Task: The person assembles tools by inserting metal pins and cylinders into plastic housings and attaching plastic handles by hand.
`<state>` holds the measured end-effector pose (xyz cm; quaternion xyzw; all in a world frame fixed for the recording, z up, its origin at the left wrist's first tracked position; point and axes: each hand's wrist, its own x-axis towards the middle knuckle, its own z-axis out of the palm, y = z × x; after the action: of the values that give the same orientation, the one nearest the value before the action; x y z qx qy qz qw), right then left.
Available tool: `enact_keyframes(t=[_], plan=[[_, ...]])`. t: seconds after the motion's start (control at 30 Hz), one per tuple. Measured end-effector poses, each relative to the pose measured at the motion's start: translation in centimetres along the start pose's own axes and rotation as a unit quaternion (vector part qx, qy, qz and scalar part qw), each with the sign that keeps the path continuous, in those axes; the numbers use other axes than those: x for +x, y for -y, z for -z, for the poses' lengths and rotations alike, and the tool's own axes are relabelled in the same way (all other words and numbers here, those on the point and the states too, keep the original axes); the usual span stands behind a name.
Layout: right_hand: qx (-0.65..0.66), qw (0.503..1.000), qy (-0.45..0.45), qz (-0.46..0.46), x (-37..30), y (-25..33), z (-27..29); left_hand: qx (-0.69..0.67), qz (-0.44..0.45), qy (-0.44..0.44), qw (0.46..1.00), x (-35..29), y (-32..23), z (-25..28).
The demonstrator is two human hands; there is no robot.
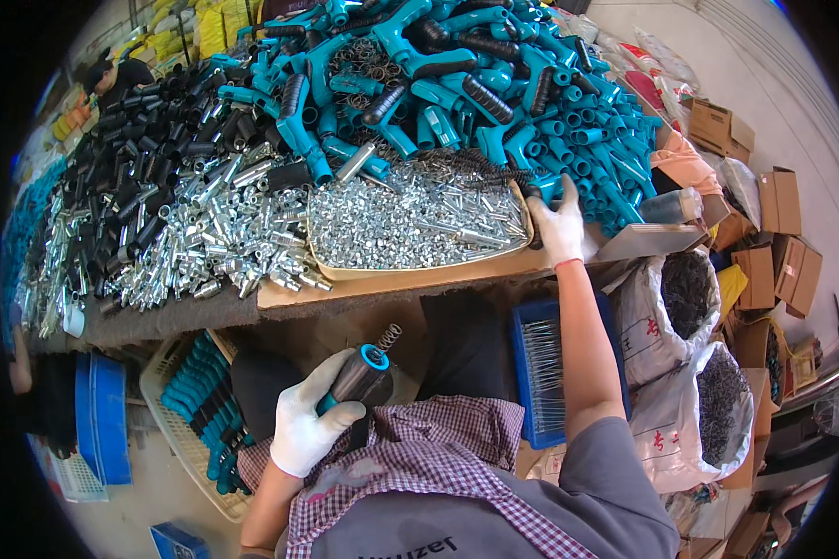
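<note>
The black, teal-rimmed cylinder [354, 380] with a silver coil spring [388, 342] is near, clasped in my left grip [317, 416]. My right grip [560, 228], farther right, is beside teal plastic tubes [585, 138] on the wooden desk [298, 295]; I can't tell whether it grasps. Likely part-gathering; next calls for keeping the spring steady.

A head-worn fisheye looks down and forward across the worktable [196, 319].

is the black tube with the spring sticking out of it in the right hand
No, the left hand grips the tube, with the spring poking out of its end.
</note>
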<state>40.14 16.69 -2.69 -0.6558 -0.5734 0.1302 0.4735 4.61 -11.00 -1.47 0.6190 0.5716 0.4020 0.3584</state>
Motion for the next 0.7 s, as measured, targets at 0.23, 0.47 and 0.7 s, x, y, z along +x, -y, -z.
enact_keyframes(t=[0.23,0.47,0.7], plan=[[0.556,0.818,0.13,-0.069,-5.7,3.7,4.4,0.005,0.029,-0.027,0.999,-0.6,1.1,1.0],[0.423,0.757,0.461,-0.188,-17.3,10.4,2.3,0.032,-0.009,-0.015,0.999,-0.5,1.6,2.4],[0.4,0.688,0.561,-0.228,-18.0,12.4,-0.2,0.154,0.01,0.008,0.988,-2.7,1.5,5.4]])
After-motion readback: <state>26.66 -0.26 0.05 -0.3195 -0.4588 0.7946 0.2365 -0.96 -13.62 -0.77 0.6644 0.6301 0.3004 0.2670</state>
